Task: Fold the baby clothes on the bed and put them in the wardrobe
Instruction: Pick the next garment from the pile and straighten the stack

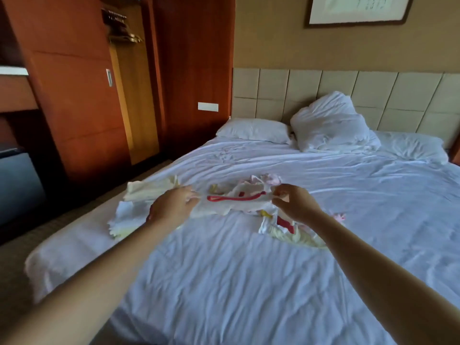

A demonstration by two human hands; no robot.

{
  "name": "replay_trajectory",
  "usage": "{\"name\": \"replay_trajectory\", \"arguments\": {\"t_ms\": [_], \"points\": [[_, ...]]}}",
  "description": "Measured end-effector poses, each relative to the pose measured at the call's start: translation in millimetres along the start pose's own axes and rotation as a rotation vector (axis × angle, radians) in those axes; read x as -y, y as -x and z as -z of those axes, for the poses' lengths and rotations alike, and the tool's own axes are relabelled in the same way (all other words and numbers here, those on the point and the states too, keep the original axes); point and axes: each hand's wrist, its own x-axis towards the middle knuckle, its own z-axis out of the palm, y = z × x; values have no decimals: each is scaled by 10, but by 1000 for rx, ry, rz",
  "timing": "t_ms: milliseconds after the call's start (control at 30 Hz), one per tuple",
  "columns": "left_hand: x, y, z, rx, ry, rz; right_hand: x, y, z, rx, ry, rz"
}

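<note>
Left hand: fingers curled, pinching the left end of the red-trimmed garment. Right hand: thumb and fingers pinching its right end. The garment is stretched between the two hands, just above the bed sheet; hands apart, one at each end.

Relative to the red-trimmed garment:
- Left, touching it: cream garment, with a crumpled white cloth nearer the camera.
- Just beyond: small pink piece.
- Near side, under the right wrist: loose pile of white, red and yellow cloth, unfolded.
- Right: another pink scrap, partly hidden by the forearm.
- Far beyond: two pillows against the headboard.
- Beyond and left, off the bed: wardrobe, door part open. Open strip shows hangers at the top; lower interior is pale wood.
</note>
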Motion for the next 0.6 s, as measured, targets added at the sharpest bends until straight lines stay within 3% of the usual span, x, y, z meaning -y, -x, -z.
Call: {"name": "replay_trajectory", "arguments": {"t_ms": [167,600], "points": [[299,885,-691,280,-110,58,-408,854,-619,171,53,-71],[439,1929,-1227,492,-235,75,-817,1919,-1238,213,114,-63]]}}
